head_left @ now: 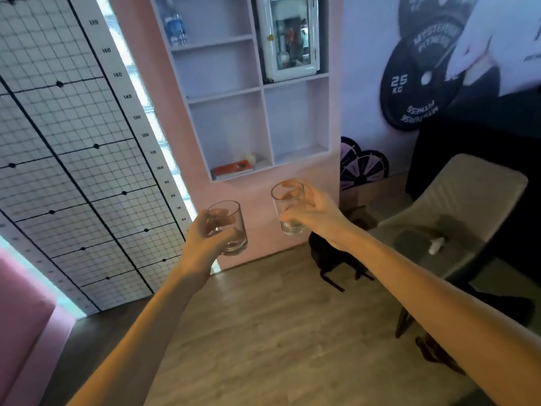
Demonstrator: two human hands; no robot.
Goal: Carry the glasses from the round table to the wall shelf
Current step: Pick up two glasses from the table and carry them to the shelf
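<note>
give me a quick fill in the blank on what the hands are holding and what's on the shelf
1. Each hand, left hand and right hand, holds one ____.
2. Both glasses, left glass and right glass, are ____ of drink.
3. The wall shelf has an orange book in its bottom ____ compartment.

Missing words: glass; empty; left

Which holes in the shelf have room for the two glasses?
The bottom right cubby is bare, beside the cubby holding the orange book. The middle left cubby is bare too. The white cabinet fills the top right; a water bottle sits top left.
</note>
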